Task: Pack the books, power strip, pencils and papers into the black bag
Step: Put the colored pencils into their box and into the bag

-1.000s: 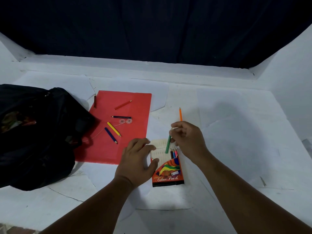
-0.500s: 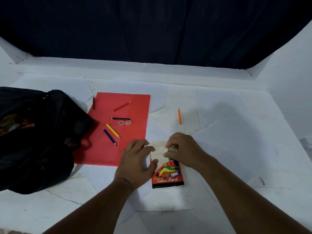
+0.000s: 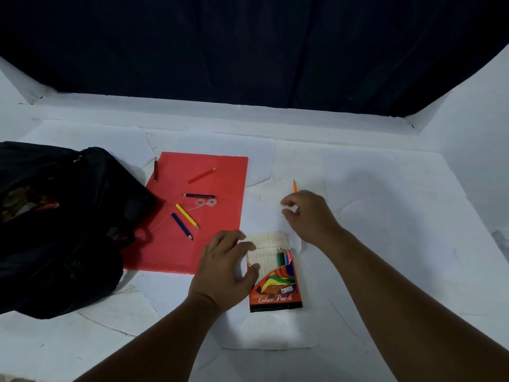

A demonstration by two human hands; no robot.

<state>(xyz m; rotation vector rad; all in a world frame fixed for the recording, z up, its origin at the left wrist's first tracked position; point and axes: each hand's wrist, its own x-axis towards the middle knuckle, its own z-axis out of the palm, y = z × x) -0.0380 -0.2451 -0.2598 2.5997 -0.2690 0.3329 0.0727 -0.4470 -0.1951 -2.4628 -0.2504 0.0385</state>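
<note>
The left hand (image 3: 225,268) grips the open Colour Pencils box (image 3: 274,274), steadying it for loading. At its one o'clock, the right hand (image 3: 305,213), loosely curled and empty, reaches for the orange pencil (image 3: 294,186).

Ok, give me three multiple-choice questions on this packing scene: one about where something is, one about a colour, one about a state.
1. Where does the black bag lie?
A. At the far wall
B. Left of the red folder
C. At the table's right edge

2. What colour is the pencil showing just beyond the right hand?
A. Green
B. Purple
C. Orange

3. What state is the pencil box in?
A. Open, pencil tips showing
B. Closed flat
C. Already in the bag

Answers:
1 B: the bag sits at the left, overlapping the folder's left edge.
2 C: an orange shaft and tip stick out past the fingers.
3 A: the flap is up, a few coloured pencils stand in it, and the left hand holds its side.
</note>
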